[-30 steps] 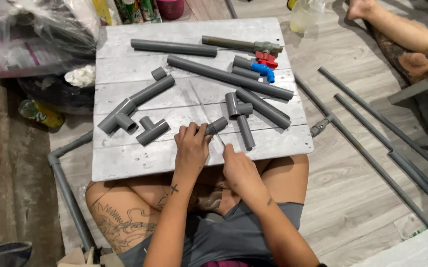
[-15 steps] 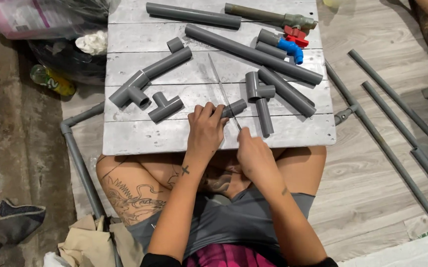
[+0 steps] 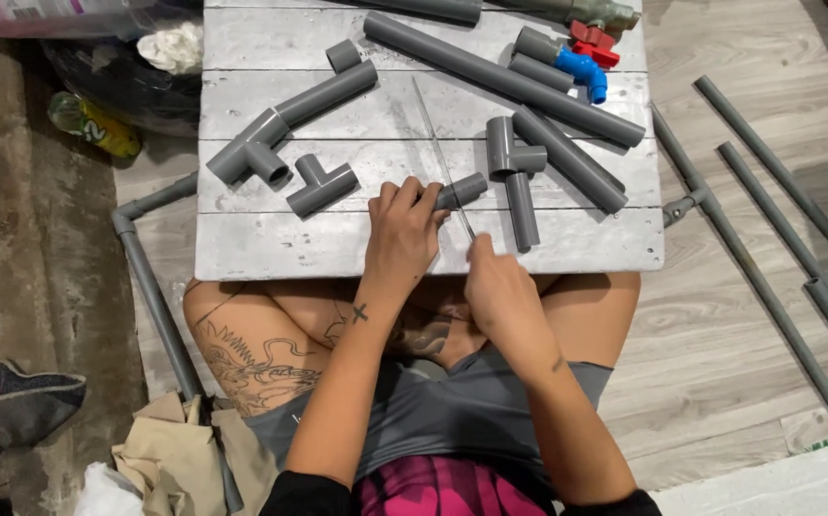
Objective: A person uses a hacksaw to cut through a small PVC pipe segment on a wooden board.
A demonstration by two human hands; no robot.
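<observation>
My left hand (image 3: 403, 227) presses down on a short grey pipe piece (image 3: 462, 190) lying on the grey wooden board (image 3: 271, 244). My right hand (image 3: 493, 285) grips the near end of a thin metal saw blade (image 3: 438, 153), which runs across the pipe piece just beside my left fingers. A grey tee fitting (image 3: 320, 185) lies left of my left hand. To the right, a tee with a short pipe (image 3: 515, 172) rests on the board.
Several grey pipes and fittings cover the board, with a long pipe (image 3: 500, 76) and a blue and red valve (image 3: 588, 59) at the back. Long pipes (image 3: 768, 258) lie on the floor at right. A bent pipe (image 3: 146, 277), cloth and bags sit at left.
The view has shifted closer to the board. My right hand has moved up from my lap to the board's edge, and the saw blade now lies across the pipe piece.
</observation>
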